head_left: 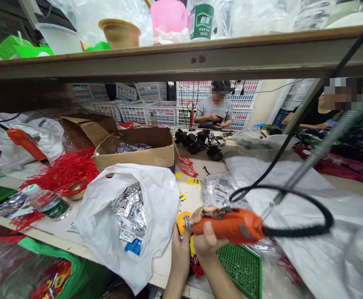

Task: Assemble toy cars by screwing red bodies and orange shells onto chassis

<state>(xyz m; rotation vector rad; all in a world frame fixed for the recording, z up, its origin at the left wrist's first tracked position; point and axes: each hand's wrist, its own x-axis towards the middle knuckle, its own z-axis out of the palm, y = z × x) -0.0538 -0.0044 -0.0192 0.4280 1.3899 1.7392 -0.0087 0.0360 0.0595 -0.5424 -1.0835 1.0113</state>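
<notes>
My right hand (208, 238) is wrapped round an orange electric screwdriver (231, 227), which lies almost level with its tip end toward my left hand. A black coiled cable runs from its back end. My left hand (182, 240) grips a yellow-orange plastic toy part (184, 217) with blue marks, and the screwdriver's nose meets it there. Fingers hide most of the part and the tip. Between my forearms, a red, yellow and black plastic piece (195, 262) shows. A green perforated tray (242, 265) sits to the right, under the screwdriver.
Left of my hands stands an open white bag (100, 211) of silvery parts (131, 211). Behind it are a cardboard box (134, 158) and red plastic strips (65, 170). Another screwdriver (25, 144) hangs at left. A shelf (169, 62) crosses overhead. Two people sit beyond.
</notes>
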